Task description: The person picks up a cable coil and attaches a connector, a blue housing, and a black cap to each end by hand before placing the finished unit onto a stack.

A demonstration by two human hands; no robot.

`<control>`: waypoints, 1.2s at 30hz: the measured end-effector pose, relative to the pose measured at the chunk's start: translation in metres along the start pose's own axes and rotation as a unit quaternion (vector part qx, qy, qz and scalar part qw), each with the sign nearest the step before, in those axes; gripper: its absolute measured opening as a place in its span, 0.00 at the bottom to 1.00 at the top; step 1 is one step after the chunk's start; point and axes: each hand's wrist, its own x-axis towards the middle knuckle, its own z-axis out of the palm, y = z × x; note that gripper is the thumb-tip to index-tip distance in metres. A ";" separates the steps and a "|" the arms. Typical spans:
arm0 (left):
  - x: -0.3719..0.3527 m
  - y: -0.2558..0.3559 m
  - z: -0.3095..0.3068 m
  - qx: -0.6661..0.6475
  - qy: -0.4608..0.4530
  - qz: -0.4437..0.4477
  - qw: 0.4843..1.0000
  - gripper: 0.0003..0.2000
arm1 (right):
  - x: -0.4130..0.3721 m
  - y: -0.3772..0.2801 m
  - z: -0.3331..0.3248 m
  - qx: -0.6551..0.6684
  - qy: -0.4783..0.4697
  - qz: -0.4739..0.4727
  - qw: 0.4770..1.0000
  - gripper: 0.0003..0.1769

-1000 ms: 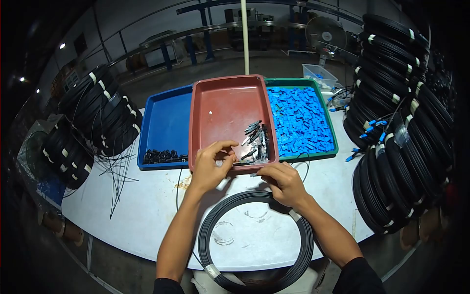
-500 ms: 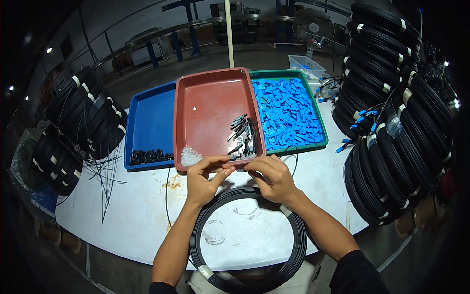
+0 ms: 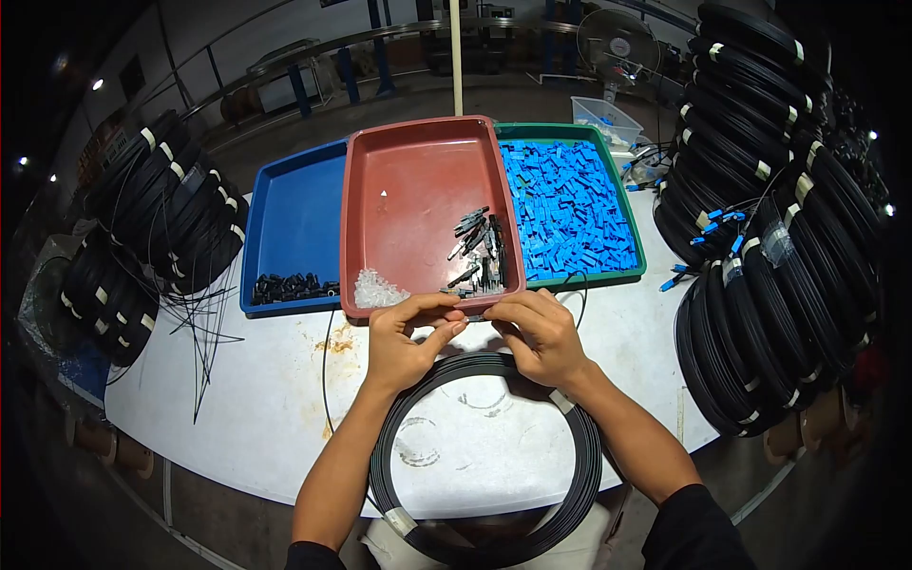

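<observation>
My left hand and my right hand meet at the front edge of the red tray. Both are closed in a pinch, fingertips almost touching. Something small and dark lies between them, too small and covered to name. Below my hands, a coil of black cable lies across the table's near edge, bound with white tape. In the red tray are black connector parts at the right and a heap of small clear pieces at the front left.
Left of it, a blue tray holds small black parts. At right, a green tray holds many blue connector housings. Cable coils are stacked at left and right, some with blue-ended leads. A clear bin stands behind.
The view has tilted slightly, so the trays and table sit a little higher and to the right. Both hands keep their pinch at the red tray's edge.
</observation>
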 end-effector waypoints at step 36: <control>-0.003 0.001 -0.001 0.006 -0.054 -0.063 0.997 0.09 | 0.002 -0.005 0.000 0.038 -0.029 -0.006 0.999 0.11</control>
